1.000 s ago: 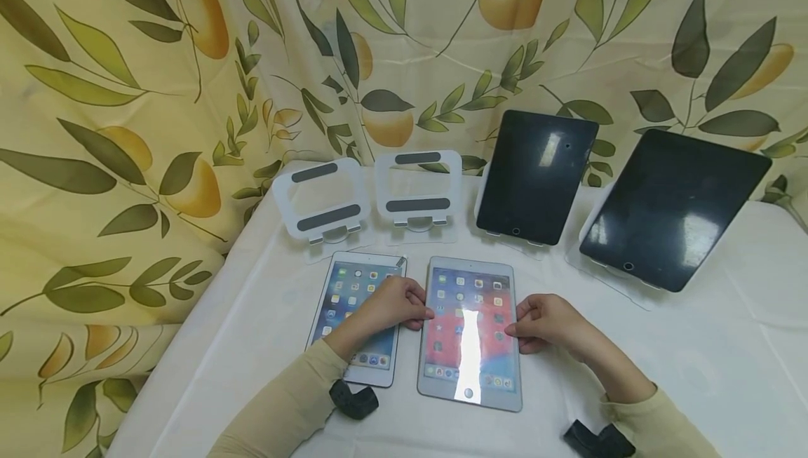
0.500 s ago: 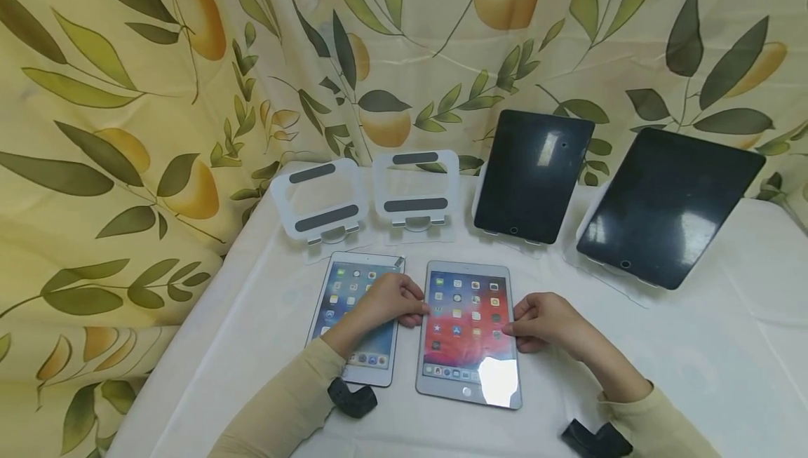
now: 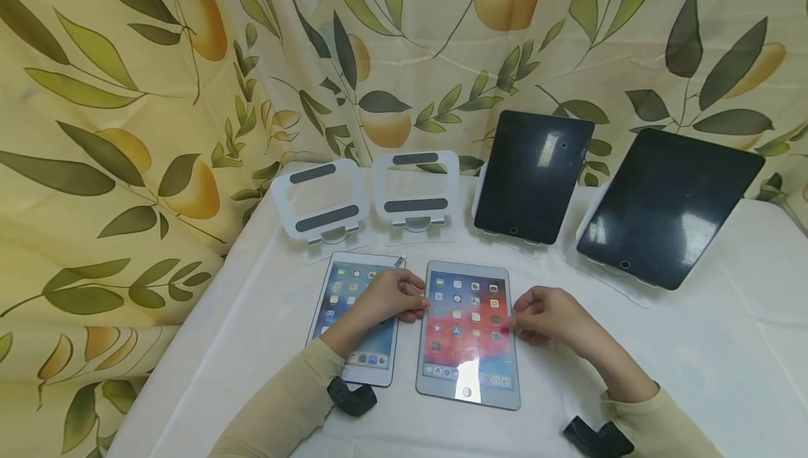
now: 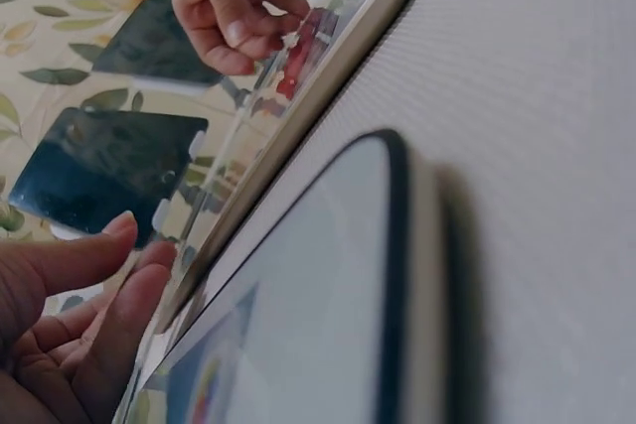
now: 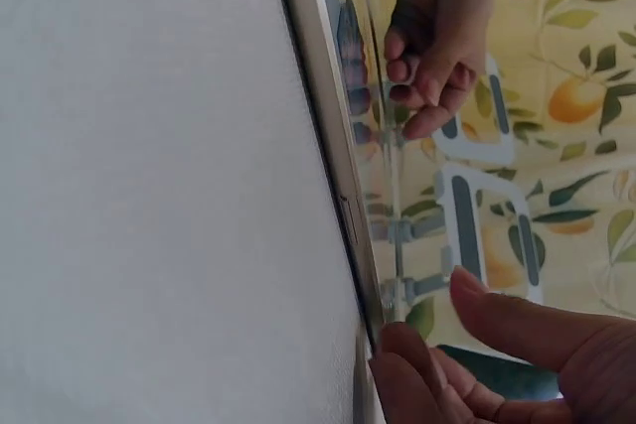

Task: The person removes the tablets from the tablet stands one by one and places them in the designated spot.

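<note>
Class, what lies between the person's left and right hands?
The head view shows a white-bordered rectangular tablet, lit blue and red, between the left hand and right hand.

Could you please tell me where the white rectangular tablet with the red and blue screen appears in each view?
Head: the white tablet lies below and right of centre.
Left wrist: the tablet slants from the top toward lower left, foreshortened.
Right wrist: the tablet runs down the middle, nearly edge-on.
Shared landmark: the yellowish cloth curtain printed with leaves and orange fruit.
</note>
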The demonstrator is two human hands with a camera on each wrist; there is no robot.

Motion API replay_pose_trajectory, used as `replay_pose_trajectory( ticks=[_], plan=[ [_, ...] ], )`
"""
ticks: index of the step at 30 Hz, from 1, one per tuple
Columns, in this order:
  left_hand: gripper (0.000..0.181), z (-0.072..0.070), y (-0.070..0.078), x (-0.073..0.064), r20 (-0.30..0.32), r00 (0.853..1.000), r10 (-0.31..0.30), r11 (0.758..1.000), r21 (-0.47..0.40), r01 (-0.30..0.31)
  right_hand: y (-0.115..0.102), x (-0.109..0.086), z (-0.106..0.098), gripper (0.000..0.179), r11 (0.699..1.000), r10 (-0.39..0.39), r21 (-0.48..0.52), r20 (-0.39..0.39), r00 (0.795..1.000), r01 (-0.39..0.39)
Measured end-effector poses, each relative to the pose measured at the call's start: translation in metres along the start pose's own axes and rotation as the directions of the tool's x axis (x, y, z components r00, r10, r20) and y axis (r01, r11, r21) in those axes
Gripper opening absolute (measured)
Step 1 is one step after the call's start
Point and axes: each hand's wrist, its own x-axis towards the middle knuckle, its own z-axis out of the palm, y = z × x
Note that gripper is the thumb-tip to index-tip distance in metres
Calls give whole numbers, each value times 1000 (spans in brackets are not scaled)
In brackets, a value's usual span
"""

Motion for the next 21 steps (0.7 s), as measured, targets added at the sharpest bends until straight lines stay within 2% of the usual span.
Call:
replay_pose_trajectory(
  ticks=[4, 8, 14, 21],
  plan=[
    [32, 1, 2, -1, -21, 1000, 0, 1000, 18, 0, -2, -2, -4, 42, 1000, -30, 5, -32, 999, 30],
    [34, 3, 9, -1, -47, 998, 33, 998, 60, -30, -5, -4, -8, 48, 998, -47, 26, -58, 997, 48],
    [36, 4, 26, 2, -57, 996, 67, 998, -2, -68, -9, -3, -15, 49, 995, -73, 55, -96, 993, 78],
    [36, 7, 44, 8, -86, 989, 121, 992, -6, -122, -17, -2, -20, 49, 991, -99, 72, -194, 976, 115]
  ],
)
